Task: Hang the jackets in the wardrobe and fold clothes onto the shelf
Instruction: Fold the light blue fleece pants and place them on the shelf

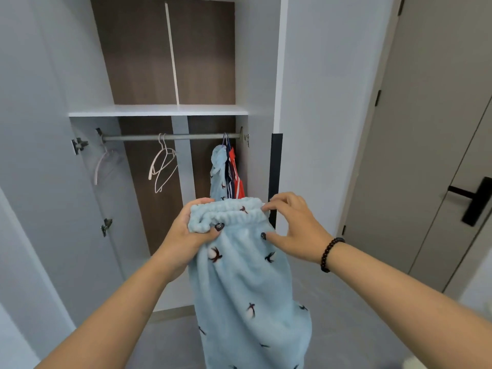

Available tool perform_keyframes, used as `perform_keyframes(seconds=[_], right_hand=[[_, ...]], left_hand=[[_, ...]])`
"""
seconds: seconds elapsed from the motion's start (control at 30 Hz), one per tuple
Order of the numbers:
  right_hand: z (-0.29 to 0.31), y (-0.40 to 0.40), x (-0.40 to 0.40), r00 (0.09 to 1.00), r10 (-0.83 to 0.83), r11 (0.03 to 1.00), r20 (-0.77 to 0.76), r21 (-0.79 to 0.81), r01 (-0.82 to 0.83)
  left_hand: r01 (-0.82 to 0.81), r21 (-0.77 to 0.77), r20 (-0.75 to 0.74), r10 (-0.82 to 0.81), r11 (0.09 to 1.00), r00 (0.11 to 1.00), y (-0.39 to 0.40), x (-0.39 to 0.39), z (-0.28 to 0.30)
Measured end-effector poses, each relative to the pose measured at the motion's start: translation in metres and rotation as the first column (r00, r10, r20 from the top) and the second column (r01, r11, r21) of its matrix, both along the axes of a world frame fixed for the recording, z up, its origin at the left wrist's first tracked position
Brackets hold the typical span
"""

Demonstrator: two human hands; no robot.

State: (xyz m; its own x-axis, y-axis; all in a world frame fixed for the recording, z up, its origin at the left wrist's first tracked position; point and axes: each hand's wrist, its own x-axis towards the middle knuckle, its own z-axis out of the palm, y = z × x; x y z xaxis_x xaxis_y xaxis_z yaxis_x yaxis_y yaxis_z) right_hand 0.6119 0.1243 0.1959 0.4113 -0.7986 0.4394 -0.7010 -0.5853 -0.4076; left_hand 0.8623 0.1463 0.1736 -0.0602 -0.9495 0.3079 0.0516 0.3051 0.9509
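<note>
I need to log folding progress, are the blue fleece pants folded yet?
Not folded. The pants hang full length from the waistband, gripped by the left hand and right hand.

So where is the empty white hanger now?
The white hanger hangs on the rail, left of centre, well left of the hung jackets.

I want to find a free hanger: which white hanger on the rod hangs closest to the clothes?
The white hanger near the rod's middle; the other hanger hangs at the far left end, farther from the hanging clothes.
</note>
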Motion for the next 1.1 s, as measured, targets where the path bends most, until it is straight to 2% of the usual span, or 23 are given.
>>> perform_keyframes(seconds=[0.1,0.2,0.3,0.5,0.53,0.6,0.7,0.87,0.97,1.1], right_hand=[[-0.008,-0.005,-0.003,0.991,0.019,1.000,-0.134,-0.011,-0.021],[-0.009,-0.006,0.004,0.993,0.075,0.997,-0.096,-0.027,-0.078],[-0.008,-0.010,0.014,0.978,0.126,0.987,-0.164,-0.080,-0.141],[0.027,-0.023,0.030,0.916,0.227,0.932,-0.332,-0.198,-0.302],[0.036,-0.026,0.033,0.913,0.263,0.932,-0.311,-0.164,-0.324],[0.046,-0.025,0.045,0.902,0.351,0.933,-0.251,0.011,-0.360],[0.040,-0.017,0.069,0.864,0.451,0.888,-0.224,0.209,-0.409],[0.017,-0.015,0.100,0.838,0.512,0.827,-0.188,0.372,-0.421],[-0.005,-0.019,0.112,0.816,0.492,0.849,-0.304,0.375,-0.372],[-0.014,-0.036,0.130,0.685,0.405,0.903,-0.606,0.150,-0.401]], left_hand=[[0.048,-0.019,-0.009,-0.048,0.999,0.999,-0.001,0.002,0.003],[0.126,-0.023,0.008,-0.126,0.992,0.992,0.000,0.008,0.006],[0.181,-0.001,0.014,-0.181,0.983,0.983,0.002,0.020,0.011],[0.083,0.008,0.184,-0.083,0.997,0.979,0.006,0.056,0.010],[0.075,0.023,0.192,-0.078,0.997,0.978,0.007,0.065,0.008],[0.078,0.061,0.198,-0.088,0.995,0.976,0.010,0.080,0.004],[0.075,0.091,0.212,-0.093,0.993,0.973,0.016,0.097,-0.001],[0.036,0.120,0.061,-0.044,0.992,0.997,0.028,0.116,-0.019],[0.036,0.135,0.005,-0.037,0.990,0.999,0.032,0.122,-0.027],[-0.008,0.178,0.062,-0.003,0.984,0.998,0.032,0.129,-0.033]])
